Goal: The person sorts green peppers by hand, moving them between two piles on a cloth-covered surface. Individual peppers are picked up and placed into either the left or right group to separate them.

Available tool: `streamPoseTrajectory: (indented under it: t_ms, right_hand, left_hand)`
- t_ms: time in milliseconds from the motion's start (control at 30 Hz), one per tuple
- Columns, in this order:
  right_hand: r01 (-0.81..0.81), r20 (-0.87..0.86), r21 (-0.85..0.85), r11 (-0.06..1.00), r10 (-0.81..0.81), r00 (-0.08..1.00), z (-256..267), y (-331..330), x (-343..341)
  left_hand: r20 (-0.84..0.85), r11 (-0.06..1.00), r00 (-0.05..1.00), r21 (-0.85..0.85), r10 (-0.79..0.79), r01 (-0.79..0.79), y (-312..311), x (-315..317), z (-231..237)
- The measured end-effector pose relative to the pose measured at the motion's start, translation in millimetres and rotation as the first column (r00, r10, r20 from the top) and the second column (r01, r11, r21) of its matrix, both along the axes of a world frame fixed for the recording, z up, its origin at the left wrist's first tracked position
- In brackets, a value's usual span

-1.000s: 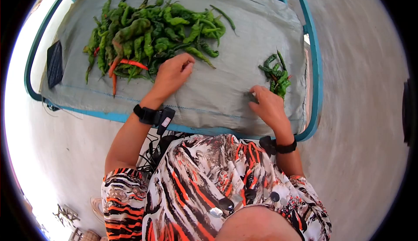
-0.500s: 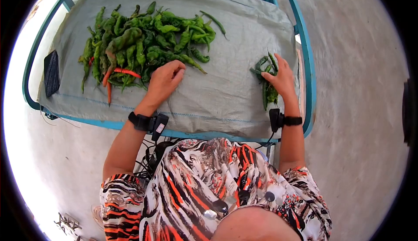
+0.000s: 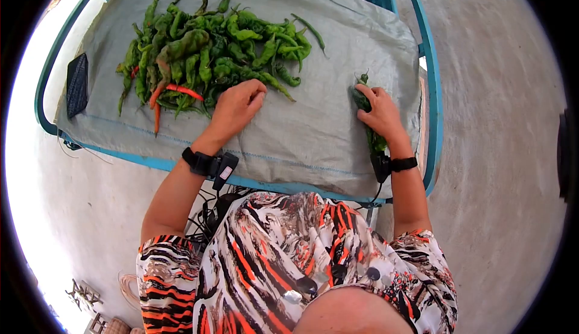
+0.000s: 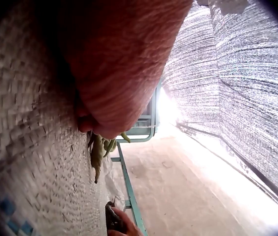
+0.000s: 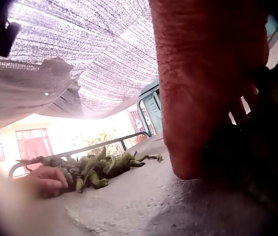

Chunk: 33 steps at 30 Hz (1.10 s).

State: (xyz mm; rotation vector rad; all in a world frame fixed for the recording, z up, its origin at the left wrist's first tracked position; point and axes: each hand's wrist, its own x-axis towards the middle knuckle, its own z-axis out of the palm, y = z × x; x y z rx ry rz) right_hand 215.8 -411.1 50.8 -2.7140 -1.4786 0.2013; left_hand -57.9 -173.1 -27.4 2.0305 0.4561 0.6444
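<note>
My left hand rests on the woven sheet at the near edge of a large heap of green chili peppers, its fingers loosely curled with nothing visible in them. A few red peppers lie among the green ones. Over to the right, my right hand curls thumb and fingers round green chili peppers from a small pile. More of that pile shows below the hand, near the wrist camera. In the right wrist view, dark peppers sit in shadow close beside the hand.
A teal metal rail borders the sheet-covered surface. One thin green pepper lies at the heap's right end. A dark flat patch is at the left edge. Cables hang by the near edge.
My right hand has gone from the near side of the small pile onto it, and its fingers have closed round peppers there. The left hand stays by the heap.
</note>
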Motion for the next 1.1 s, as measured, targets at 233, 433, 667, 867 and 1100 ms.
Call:
streamPoseTrajectory:
  t_ms: [233, 433, 667, 867, 1100]
  right_hand:
    - [0.032, -0.061, 0.232, 0.972, -0.018, 0.998, -7.3, 6.2, 13.1]
    - [0.227, -0.559, 0.577, 0.785, 0.176, 0.810, -1.4, 19.3, 16.7]
    - [0.381, -0.736, 0.561, 0.735, 0.233, 0.635, 47.1, 70.0, -52.8]
    - [0.208, -0.653, 0.527, 0.824, 0.236, 0.719, 37.6, 120.1, -97.0]
    - [0.343, -0.845, 0.441, 0.829, 0.255, 0.469, 20.6, 148.5, -135.0]
  left_hand:
    - [0.041, 1.000, 0.999, 0.002, 0.007, -0.007, 1.3, -0.4, -6.8]
    - [0.001, 0.999, 1.000, -0.053, 0.006, -0.006, 1.0, -1.6, -0.4]
    - [0.026, 0.997, 1.000, -0.073, 0.002, 0.000, 0.3, -2.4, -0.2]
    - [0.074, 0.997, 0.997, -0.070, -0.035, 0.040, 3.8, -1.2, -10.1]
    - [0.031, 0.987, 0.999, -0.152, -0.042, 0.046, 5.5, -5.4, 4.4]
